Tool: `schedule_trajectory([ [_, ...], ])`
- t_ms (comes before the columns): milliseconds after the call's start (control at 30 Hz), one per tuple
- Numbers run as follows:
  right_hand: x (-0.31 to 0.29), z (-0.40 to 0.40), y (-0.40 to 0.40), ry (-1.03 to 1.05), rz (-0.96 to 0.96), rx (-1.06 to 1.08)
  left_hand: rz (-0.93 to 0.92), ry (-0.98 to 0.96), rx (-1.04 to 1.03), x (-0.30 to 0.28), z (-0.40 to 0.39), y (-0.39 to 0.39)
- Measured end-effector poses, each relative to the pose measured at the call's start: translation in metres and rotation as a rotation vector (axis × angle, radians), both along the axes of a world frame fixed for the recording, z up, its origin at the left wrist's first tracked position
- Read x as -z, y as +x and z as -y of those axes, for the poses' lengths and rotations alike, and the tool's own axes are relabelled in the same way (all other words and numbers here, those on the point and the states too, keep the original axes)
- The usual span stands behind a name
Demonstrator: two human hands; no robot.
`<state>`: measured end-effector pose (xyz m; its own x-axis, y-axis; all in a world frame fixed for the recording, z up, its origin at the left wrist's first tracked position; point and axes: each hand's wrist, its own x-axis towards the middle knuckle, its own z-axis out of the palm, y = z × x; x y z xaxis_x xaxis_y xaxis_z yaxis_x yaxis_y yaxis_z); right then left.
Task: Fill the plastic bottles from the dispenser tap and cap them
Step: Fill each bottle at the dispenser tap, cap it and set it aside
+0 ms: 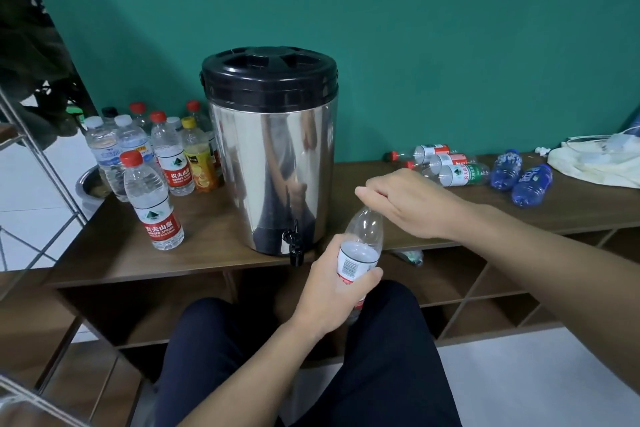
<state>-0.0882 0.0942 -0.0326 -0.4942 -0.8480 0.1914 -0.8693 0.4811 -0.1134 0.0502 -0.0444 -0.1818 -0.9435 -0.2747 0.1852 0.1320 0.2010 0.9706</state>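
Your left hand (337, 284) is wrapped around the label of a clear plastic bottle (363, 239), holding it tilted just in front of and to the right of the steel dispenser (270, 163), below the edge of the wooden shelf (207, 253) the dispenser stands on. Your right hand (405, 201) sits over the bottle's neck with its fingers curled down on the top; whether a cap is under them is hidden. The dispenser's black tap (294, 241) hangs at its base, just left of the bottle and apart from it. To the left of the dispenser stands a cluster of capped bottles (138, 149), with 1 red-capped bottle (152, 201) nearest you. To the right of the dispenser, 3 clear bottles (446, 163) and 2 blue bottles (519, 177) lie on their sides, and a white cloth (588, 166) lies beyond them.
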Motion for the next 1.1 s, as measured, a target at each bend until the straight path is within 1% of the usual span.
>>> schedule_trajectory([
  [133, -0.006, -0.014, 0.007, 0.157, 0.06, -0.07, 0.001, 0.028, 0.07, 0.01, 0.01, 0.005],
  [267, -0.003, -0.022, 0.009, 0.203, 0.088, -0.156, 0.027, 0.099, 0.15, 0.023, 0.015, 0.01],
  [367, 0.001, -0.022, 0.011, 0.252, 0.097, -0.218, 0.035, 0.062, 0.135, 0.032, 0.017, 0.015],
  [533, 0.011, -0.017, 0.011, 0.172, 0.158, -0.24, 0.045, 0.039, 0.105, 0.042, 0.023, 0.021],
  [600, 0.02, -0.013, 0.008, 0.094, 0.198, -0.239, 0.064, 0.027, 0.095, 0.047, 0.026, 0.023],
  [733, 0.052, -0.001, -0.006, -0.085, 0.289, -0.1, 0.096, 0.053, 0.065, 0.06, 0.031, 0.03],
  [867, 0.098, 0.021, -0.023, -0.148, 0.267, 0.078, 0.142, -0.001, 0.059, 0.079, 0.039, 0.036],
  [933, 0.116, 0.033, -0.029, -0.155, 0.257, 0.157, 0.181, -0.021, 0.059, 0.087, 0.043, 0.039],
  [1000, 0.132, 0.046, -0.034, -0.117, 0.222, 0.23, 0.208, -0.034, 0.065, 0.096, 0.047, 0.044],
  [1100, 0.15, 0.059, -0.038, -0.09, 0.2, 0.332, 0.253, 0.0, 0.061, 0.112, 0.054, 0.052],
])
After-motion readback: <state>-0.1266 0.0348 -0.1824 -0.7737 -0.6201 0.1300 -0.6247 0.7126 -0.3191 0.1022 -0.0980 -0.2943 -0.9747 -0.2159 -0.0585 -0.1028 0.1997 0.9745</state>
